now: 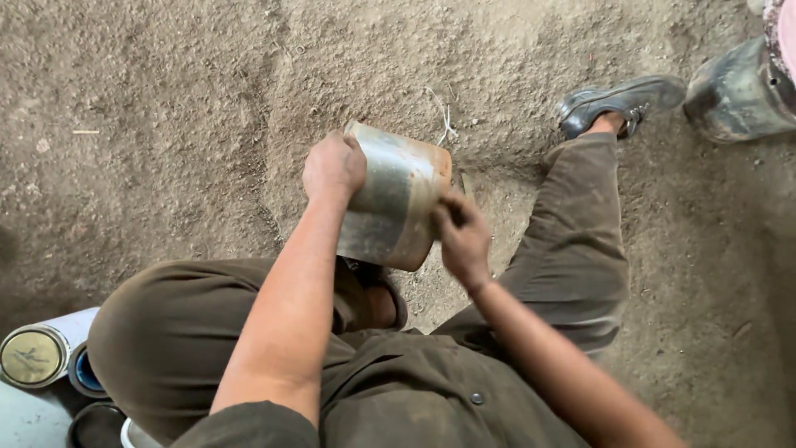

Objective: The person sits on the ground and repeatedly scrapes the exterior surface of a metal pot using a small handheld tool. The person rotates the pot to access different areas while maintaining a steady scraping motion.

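While the person sits low on the dirt ground, both bare hands meet at a metal can in the middle of the frame.

Can: a dull grey cylindrical metal can [396, 199], dusty and worn, tilted on its side above the ground, just above frame centre, between the two hands.

Left hand: the left hand [333, 168] is curled over the can's upper left edge, fingers folded tight around the rim, gripping it; the knuckles face the camera.

Right hand: the right hand [463, 236] lies against the can's lower right side; the fingers are bent and pressed to the metal, half closed rather than wrapped around it. Whether they pinch anything small there cannot be told.

Ground: brown, gritty dirt ground [166, 108] fills most of the frame; a bit of pale string [444, 120] lies just above the can.

Legs: olive-brown trousers [572, 249], one knee at lower left, the other leg stretched toward the upper right, ending in a dark shoe [622, 101].

Upper right: a grimy dark container [734, 95] stands beside the shoe.

Lower left: a white cylinder with a brass-coloured end [33, 355] lies at the frame's edge, touching a blue-rimmed round part [83, 372].
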Motion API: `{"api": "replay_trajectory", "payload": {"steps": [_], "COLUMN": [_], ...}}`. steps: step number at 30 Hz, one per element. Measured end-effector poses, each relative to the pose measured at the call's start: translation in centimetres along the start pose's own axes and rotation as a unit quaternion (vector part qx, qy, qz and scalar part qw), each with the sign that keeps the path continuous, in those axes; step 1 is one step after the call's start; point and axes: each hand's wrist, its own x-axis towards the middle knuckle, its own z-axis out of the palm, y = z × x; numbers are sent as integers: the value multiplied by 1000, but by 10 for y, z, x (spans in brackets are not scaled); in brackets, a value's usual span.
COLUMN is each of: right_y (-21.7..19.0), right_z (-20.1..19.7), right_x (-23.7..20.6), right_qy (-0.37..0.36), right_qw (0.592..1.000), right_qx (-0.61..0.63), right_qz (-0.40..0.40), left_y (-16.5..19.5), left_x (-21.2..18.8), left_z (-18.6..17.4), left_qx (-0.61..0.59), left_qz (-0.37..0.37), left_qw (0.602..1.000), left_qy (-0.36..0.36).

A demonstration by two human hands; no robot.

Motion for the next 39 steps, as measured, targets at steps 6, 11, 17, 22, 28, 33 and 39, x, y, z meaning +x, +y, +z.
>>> {"api": "replay_trajectory", "payload": {"steps": [6, 11, 17, 22, 28, 33, 39], "right_y": [-14, -25, -16, -16, -18, -21, -18], "right_z": [-2, 2, 2, 4, 3, 0, -3], "right_x": [37, 33, -10, 52, -20, 32, 23], "right_qy": [-21, 5, -14, 27, 16, -13, 18], "right_qw": [996, 994, 997, 996, 998, 990, 995], "right_qx": [-15, -107, -77, -73, -46, -127, -98], "right_qz": [81, 15, 14, 45, -41, 51, -8], "left_y": [-2, -2, -5, -1, -2, 1, 3], "left_x": [-3, 2, -1, -1, -1, -8, -8], "left_z": [0, 1, 5, 1, 3, -2, -5], "left_qx": [26, 7, 20, 12, 3, 1, -8], "left_qz": [17, 11, 20, 21, 4, -1, 2], "left_qw": [1000, 1000, 1000, 1000, 1000, 1000, 1000], "left_qy": [-2, -2, 6, 6, 2, 6, -1]}}
